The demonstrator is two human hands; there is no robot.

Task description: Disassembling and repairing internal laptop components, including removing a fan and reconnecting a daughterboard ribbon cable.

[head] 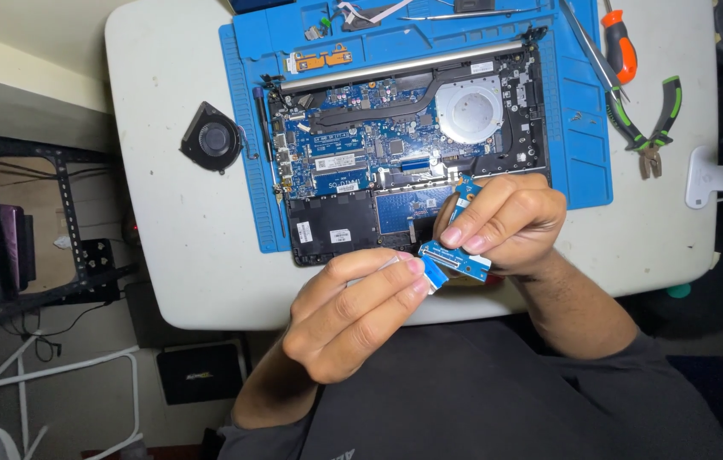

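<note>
Above the surface's [208, 281] near edge, in front of the opened laptop [404, 153], the right hand [506, 223] pinches a small blue circuit board [457, 260] by its edges while the left hand [353, 311] grips its white ribbon cable [425, 279]; both look light, thin and fragile, best held edgewise.

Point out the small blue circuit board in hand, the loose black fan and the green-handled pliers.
small blue circuit board [455, 259]: head view, on its lower edge between the hands.
loose round black fan [213, 137]: head view, on its hub.
green-handled pliers [644, 129]: head view, on the handles above the pivot.
</note>
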